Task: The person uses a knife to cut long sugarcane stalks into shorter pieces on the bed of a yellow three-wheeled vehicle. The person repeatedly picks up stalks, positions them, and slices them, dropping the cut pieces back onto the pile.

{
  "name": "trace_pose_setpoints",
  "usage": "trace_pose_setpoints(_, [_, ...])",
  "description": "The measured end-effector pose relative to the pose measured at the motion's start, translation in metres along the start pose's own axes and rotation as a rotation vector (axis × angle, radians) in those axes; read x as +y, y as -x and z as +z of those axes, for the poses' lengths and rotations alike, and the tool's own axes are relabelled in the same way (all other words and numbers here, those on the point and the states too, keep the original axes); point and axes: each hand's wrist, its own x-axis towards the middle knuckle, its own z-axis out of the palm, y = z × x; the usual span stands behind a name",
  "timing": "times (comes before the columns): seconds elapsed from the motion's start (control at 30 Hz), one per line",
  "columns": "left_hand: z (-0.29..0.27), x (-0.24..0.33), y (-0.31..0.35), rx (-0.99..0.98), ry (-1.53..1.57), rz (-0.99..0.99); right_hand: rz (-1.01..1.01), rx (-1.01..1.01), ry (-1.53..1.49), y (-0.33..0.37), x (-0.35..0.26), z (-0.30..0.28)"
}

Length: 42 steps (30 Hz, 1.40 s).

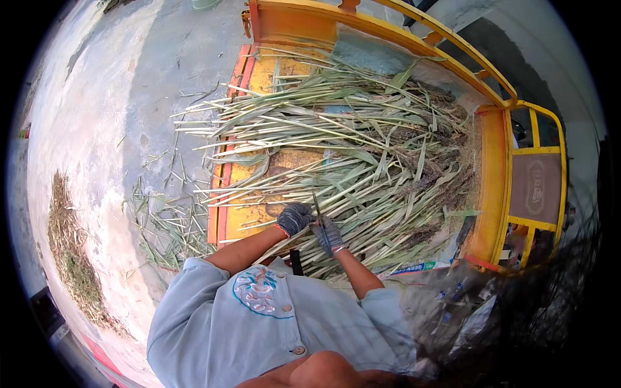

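Long pale-green sorghum stalks (362,187) with leaves lie in a thick layer across a yellow cart bed (259,212). Their cut-looking ends point left, and the brownish seed heads (456,136) lie to the right. Both my hands wear grey knitted gloves over the near part of the pile. My left hand (294,218) is closed on stalks, though its fingertips are partly hidden. Close beside it on the right, my right hand (328,236) grips a thin dark blade (317,204), probably a knife, which sticks up between the two hands. Its handle is hidden in the glove.
Yellow rails (453,40) edge the cart's far side, and a yellow frame with a brown panel (535,184) stands at its right. Stalk scraps (171,223) litter the concrete floor left of the open tailgate edge. A dried plant heap (74,252) lies farther left. Plastic bags (475,323) sit near right.
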Motion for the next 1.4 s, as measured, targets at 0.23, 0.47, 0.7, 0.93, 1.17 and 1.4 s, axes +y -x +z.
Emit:
trace_pose_setpoints(0.23, [-0.069, -0.049, 0.041, -0.291, -0.39, -0.416, 0.035, 0.041, -0.018, 0.006, 0.007, 0.019])
trace_pose_setpoints(0.47, [-0.2, -0.104, 0.01, 0.509, -0.808, -0.531, 0.043, 0.015, -0.032, 0.033, 0.023, 0.032])
trace_pose_setpoints(0.7, [-0.21, -0.116, -0.038, 0.13, -0.682, -0.606, 0.002, 0.062, 0.069, 0.054, -0.009, 0.044])
trace_pose_setpoints(0.93, [-0.165, -0.07, 0.042, 0.293, -0.4, -0.176, 0.053, 0.106, 0.059, 0.07, -0.019, 0.05])
trace_pose_setpoints(1.17, [-0.088, -0.018, 0.123, -0.065, -0.311, -0.255, -0.168, 0.254, 0.109, 0.049, -0.063, 0.052])
trace_pose_setpoints(1.4, [-0.097, -0.014, 0.132, -0.151, -0.324, -0.323, 0.026, 0.021, 0.685, -0.018, -0.125, 0.024])
